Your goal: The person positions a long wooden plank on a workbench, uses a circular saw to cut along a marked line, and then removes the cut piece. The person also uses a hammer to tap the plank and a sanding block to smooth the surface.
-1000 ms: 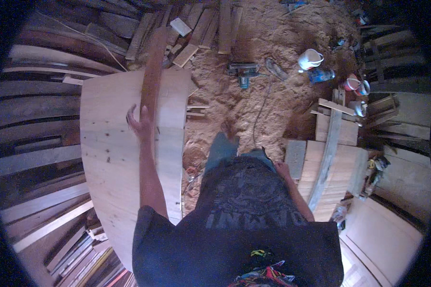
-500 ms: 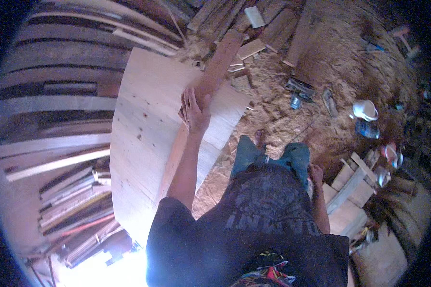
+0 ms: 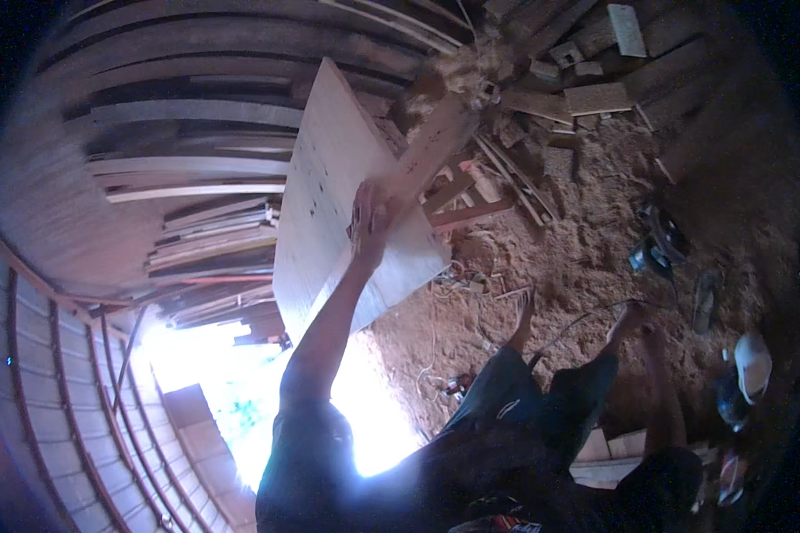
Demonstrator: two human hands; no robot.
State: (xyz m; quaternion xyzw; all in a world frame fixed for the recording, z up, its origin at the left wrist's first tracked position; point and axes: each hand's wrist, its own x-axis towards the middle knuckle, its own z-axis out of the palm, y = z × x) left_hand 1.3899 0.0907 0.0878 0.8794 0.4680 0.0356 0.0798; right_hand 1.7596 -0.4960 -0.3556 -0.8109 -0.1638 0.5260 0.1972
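Observation:
A long brown plank (image 3: 434,142) lies across a broad pale wooden panel (image 3: 316,218), which is tilted up on the left. My left hand (image 3: 369,224) is closed around the plank, with the arm stretched forward over the panel. My right hand (image 3: 651,342) reaches low on the right, beside my bare right foot (image 3: 627,322). Its fingers are dark and blurred, so what they touch cannot be made out. A thin dark cable (image 3: 578,322) runs over the ground near both feet.
Sawdust (image 3: 587,275) covers the ground. Stacked boards (image 3: 213,235) line the left side; offcuts (image 3: 600,98) lie at the far side. A dark and blue power tool (image 3: 656,244), a sandal (image 3: 705,302) and a white container (image 3: 753,366) are on the right. Bright light (image 3: 249,382) enters lower left.
My view has swung left and the panel appears more steeply tilted. My right hand has moved from beside my thigh down and forward to near my foot. The left hand stays on the plank.

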